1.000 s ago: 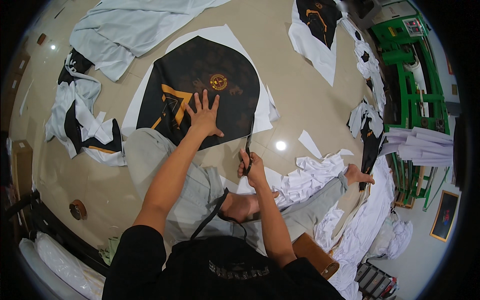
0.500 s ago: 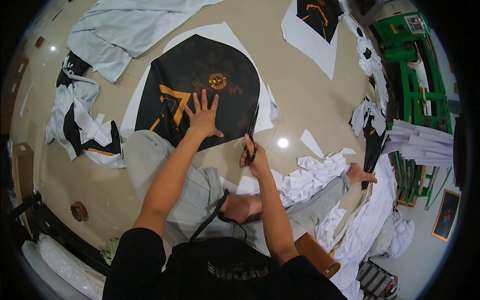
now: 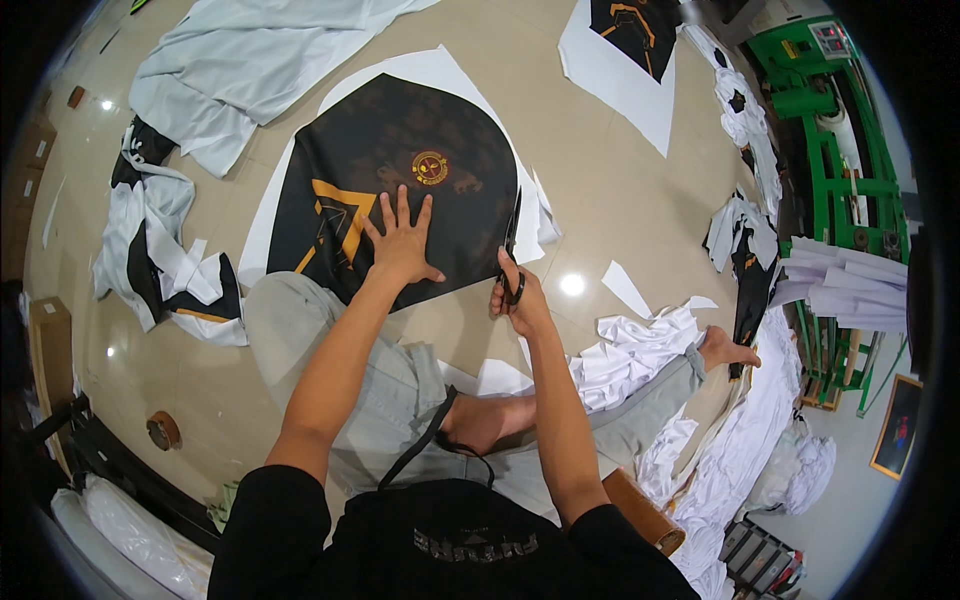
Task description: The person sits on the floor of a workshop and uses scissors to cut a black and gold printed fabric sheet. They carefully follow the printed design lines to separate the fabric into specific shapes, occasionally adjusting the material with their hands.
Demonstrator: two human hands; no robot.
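Observation:
A black printed fabric piece (image 3: 455, 225) with orange lines and a round emblem lies on the floor, its white margin (image 3: 305, 150) showing around the far and left sides. My left hand (image 3: 403, 245) rests flat on the black cloth with its fingers spread. At the cloth's right edge, my right hand (image 3: 522, 297) grips a pair of black-handled scissors (image 3: 514, 235), fingers wrapped around the handles. The blades point away from me along the border between black print and white margin. A loosened white strip (image 3: 543, 215) sits just right of the blades.
Grey-white cloth (image 3: 250, 75) spreads at the far left, above a heap of cut garment pieces (image 3: 160, 240). Another printed piece (image 3: 625, 70) lies far right. White scraps (image 3: 640, 350) surround my outstretched leg. A green machine (image 3: 835, 150) stands at the right; a tape roll (image 3: 163, 430) lies left.
My right hand and the scissors have moved slightly away from me along the cloth's right edge. The left hand stays spread on the fabric.

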